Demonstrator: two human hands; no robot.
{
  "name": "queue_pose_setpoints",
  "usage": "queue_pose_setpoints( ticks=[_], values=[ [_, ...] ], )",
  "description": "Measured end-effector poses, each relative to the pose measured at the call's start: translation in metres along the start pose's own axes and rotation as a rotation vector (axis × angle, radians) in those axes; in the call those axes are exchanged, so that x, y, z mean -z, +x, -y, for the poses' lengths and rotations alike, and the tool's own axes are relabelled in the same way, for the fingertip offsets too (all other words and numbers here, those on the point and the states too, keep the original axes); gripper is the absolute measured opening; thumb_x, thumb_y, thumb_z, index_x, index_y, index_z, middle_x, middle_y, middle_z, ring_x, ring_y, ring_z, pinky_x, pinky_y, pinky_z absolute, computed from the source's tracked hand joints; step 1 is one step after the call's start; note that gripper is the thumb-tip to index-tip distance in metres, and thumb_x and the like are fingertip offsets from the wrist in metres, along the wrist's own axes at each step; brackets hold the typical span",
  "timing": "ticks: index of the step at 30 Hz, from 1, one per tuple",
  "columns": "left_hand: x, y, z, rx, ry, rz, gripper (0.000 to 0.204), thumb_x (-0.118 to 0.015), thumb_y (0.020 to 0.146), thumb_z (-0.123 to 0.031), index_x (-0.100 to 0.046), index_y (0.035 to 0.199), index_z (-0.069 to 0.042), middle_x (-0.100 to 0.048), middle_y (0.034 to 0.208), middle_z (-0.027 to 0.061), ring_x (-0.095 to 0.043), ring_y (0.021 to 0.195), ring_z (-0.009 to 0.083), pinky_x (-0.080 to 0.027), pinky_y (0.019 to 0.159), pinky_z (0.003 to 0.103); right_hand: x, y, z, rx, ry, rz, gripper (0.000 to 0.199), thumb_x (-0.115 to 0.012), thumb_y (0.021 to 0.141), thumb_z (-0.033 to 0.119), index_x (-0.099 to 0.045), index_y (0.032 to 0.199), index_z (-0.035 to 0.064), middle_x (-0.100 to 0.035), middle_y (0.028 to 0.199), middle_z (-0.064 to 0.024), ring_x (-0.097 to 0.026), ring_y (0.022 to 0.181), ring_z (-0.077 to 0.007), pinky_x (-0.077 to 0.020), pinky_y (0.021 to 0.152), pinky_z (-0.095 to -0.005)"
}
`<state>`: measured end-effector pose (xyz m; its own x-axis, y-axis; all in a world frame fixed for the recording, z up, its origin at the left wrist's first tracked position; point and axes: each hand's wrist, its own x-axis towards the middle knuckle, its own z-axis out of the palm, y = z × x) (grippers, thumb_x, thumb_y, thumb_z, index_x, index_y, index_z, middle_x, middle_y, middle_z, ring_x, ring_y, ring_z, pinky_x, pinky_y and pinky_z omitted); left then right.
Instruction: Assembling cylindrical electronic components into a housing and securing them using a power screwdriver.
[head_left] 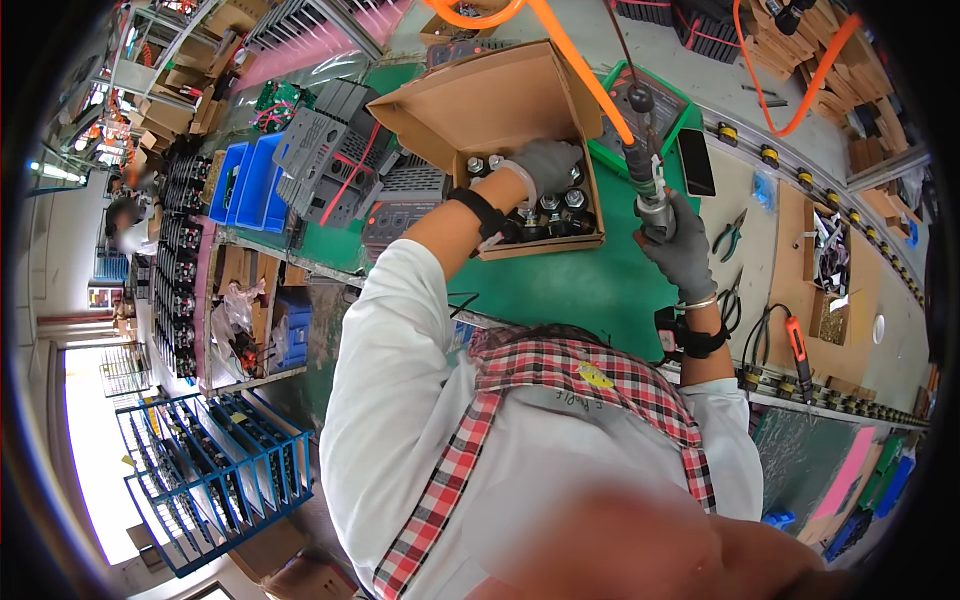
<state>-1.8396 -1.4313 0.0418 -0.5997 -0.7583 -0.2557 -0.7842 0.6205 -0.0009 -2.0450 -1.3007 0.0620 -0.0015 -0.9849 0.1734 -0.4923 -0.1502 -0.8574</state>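
While the left hand (545,165), gloved in grey, reaches into the open carton (500,110) on the green worktop (590,285), its fingers curl over the black parts (555,212) packed in rows; whether they have closed on one cannot be told. Right hand (680,250), also gloved, is wrapped firmly round the grip of the air driver (650,190), which hangs upright from an orange hose (580,70) just right of the carton. Good practice, as judged here: lift one part straight up, clear of its neighbours, and keep the driver vertical and away from the carton wall. Pliers (732,236) lie further right.
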Motion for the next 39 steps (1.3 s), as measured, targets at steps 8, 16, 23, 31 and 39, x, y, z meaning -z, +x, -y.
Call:
queue_pose_setpoints(
  ticks=[8,16,23,31,39],
  values=[
    [0.014,-0.096,0.078,0.078,-0.177,0.119,0.023,-0.052,0.076,-0.025,-0.059,0.084,-0.005,-0.058,0.084,0.0165,-0.055,0.079,0.0342,-0.044,0.071,0.042,0.003,-0.002,-0.007,-0.038,0.088,0.007,0.051,-0.068,0.061,0.011,-0.049,0.109,0.0056,-0.059,0.088,-0.0091,-0.059,0.078,-0.0195,-0.0459,0.069,-0.0295],
    [-0.041,-0.111,0.040,0.153,0.169,0.229,0.014,-0.057,0.070,-0.015,-0.066,0.079,-0.012,-0.063,0.083,0.0085,-0.061,0.082,0.0242,-0.048,0.070,0.037,-0.007,0.004,0.001,-0.022,0.077,0.044,0.051,-0.068,0.060,0.011,-0.049,0.107,0.0055,-0.060,0.087,-0.0097,-0.059,0.079,-0.0206,-0.0459,0.070,-0.0297],
    [-0.033,-0.125,0.032,0.106,0.036,0.162,0.020,-0.056,0.071,-0.021,-0.062,0.087,-0.012,-0.061,0.080,0.0074,-0.056,0.085,0.0283,-0.043,0.075,0.041,-0.008,-0.001,-0.004,-0.030,0.052,0.040,0.052,-0.068,0.060,0.011,-0.049,0.108,0.0058,-0.060,0.089,-0.0096,-0.060,0.080,-0.0214,-0.0461,0.071,-0.0304],
    [-0.021,-0.105,0.045,0.050,-0.009,0.422,0.025,-0.058,0.068,-0.023,-0.061,0.090,-0.012,-0.062,0.086,0.0097,-0.058,0.083,0.0293,-0.045,0.071,0.040,-0.001,-0.002,-0.013,-0.052,0.072,0.008,0.054,-0.068,0.061,0.012,-0.048,0.111,0.0068,-0.059,0.091,-0.0097,-0.059,0.081,-0.0218,-0.0461,0.071,-0.0312],
    [-0.029,-0.114,0.035,0.122,0.066,0.182,0.030,-0.059,0.070,-0.023,-0.059,0.098,-0.010,-0.062,0.086,0.0119,-0.059,0.085,0.0269,-0.046,0.072,0.039,-0.004,0.000,-0.007,-0.035,0.025,-0.005,0.051,-0.067,0.061,0.013,-0.049,0.108,0.0071,-0.059,0.089,-0.0099,-0.060,0.079,-0.0232,-0.0464,0.070,-0.0310]
  ],
)
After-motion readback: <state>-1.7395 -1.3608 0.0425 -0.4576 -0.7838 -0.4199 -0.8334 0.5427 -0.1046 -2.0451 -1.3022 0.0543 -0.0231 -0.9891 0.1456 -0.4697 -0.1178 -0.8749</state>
